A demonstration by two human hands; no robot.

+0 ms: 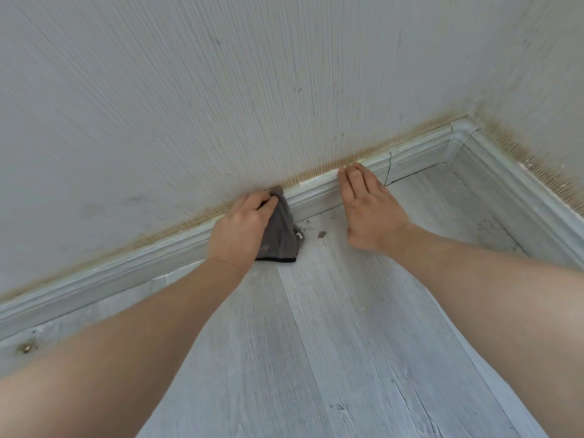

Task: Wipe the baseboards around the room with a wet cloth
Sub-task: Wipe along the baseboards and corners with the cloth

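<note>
A pale grey-green baseboard (316, 189) runs along the foot of the wall from lower left to a corner at the upper right. My left hand (240, 227) grips a dark grey cloth (281, 235) and holds it against the top of the baseboard; the cloth hangs down to the floor. My right hand (366, 205) lies flat with straight fingers a little to the right, fingertips on the baseboard's top edge and palm toward the floor.
Crumbs of dirt (320, 234) lie on the grey plank floor (316, 343) between my hands. A second baseboard (518, 197) runs down the right wall from the corner (458, 134). The textured wall (221, 90) has a brownish stained strip above the baseboard.
</note>
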